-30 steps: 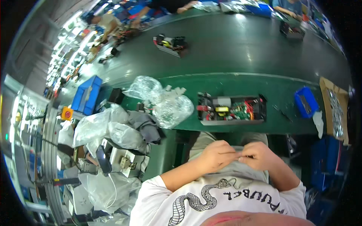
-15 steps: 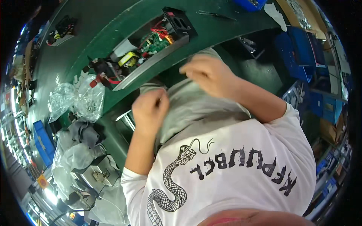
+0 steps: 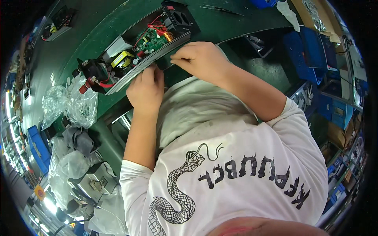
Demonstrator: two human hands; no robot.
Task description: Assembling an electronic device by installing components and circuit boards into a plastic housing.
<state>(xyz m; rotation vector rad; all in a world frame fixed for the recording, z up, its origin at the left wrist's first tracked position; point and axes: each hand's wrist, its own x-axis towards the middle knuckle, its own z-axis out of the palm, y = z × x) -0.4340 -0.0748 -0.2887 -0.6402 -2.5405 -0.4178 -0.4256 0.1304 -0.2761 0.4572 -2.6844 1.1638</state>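
On the green bench lies an opened metal case [image 3: 130, 78] with black end panels. Inside it are a green circuit board [image 3: 152, 42], a yellow-wrapped transformer [image 3: 121, 59], a copper coil [image 3: 168, 36] and red wires. My left hand [image 3: 145, 90] is closed with curled fingers right at the case's near side wall; whether it touches the wall is hard to tell. Close to the right end of that wall, my right hand [image 3: 202, 59] has its thumb and fingertips drawn together. Anything held in either hand is too small or hidden to make out.
Crumpled clear plastic bags [image 3: 80, 104] lie left of the case. Tweezers [image 3: 223, 9] rest on the far bench. Another open unit [image 3: 59, 23] sits far left. Blue bins [image 3: 301, 53] and a cardboard box [image 3: 315, 17] stand at the right.
Both hands have moved up and left to the near side of the case. My right hand's fingers have drawn together. The whole view has shifted slightly.
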